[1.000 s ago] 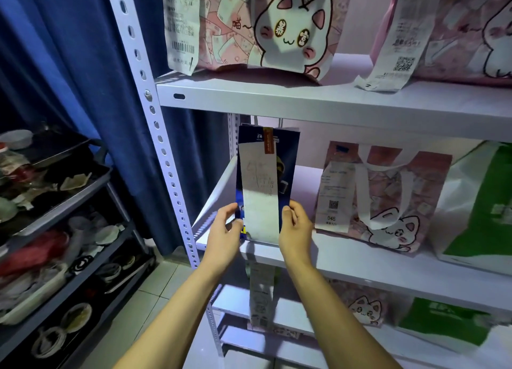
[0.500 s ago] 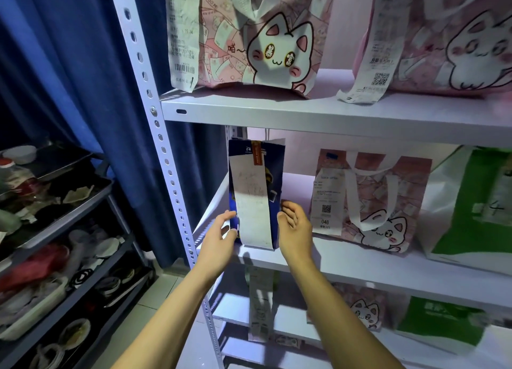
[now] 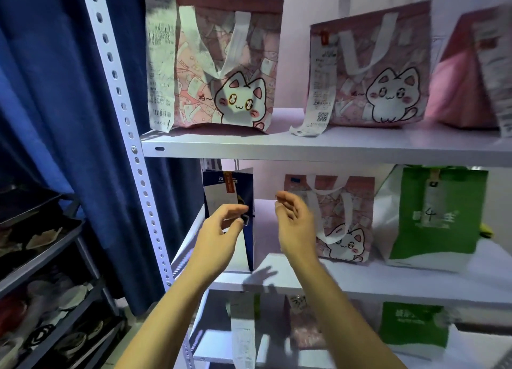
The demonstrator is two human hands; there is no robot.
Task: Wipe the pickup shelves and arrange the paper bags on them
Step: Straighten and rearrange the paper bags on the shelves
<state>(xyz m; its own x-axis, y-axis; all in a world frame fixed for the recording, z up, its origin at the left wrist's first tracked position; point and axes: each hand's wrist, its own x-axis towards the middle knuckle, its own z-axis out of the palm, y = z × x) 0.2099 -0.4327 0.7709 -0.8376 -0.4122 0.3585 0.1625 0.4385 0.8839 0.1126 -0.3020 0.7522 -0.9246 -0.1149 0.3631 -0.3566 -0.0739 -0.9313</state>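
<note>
A narrow dark blue paper bag (image 3: 245, 186) with a white receipt stands upright at the left end of the middle white shelf (image 3: 360, 281). My left hand (image 3: 221, 227) hovers in front of it, fingers apart, holding nothing. My right hand (image 3: 295, 224) is raised just right of the bag, fingers loosely curled and apart, also free. A pink cat bag (image 3: 346, 219) and a green and white bag (image 3: 435, 219) stand further right on the same shelf.
The upper shelf (image 3: 304, 144) carries two pink cat bags (image 3: 221, 64) (image 3: 371, 69) with long receipts and a third pink bag (image 3: 465, 91). More bags sit on the lower shelf (image 3: 412, 327). A perforated upright (image 3: 130, 136), blue curtain (image 3: 55, 91) and dark dish rack (image 3: 41, 271) are left.
Both hands held the blue bag's sides a second ago; they have let go and lifted away, and the bag stands alone on the shelf. The view has tilted upward.
</note>
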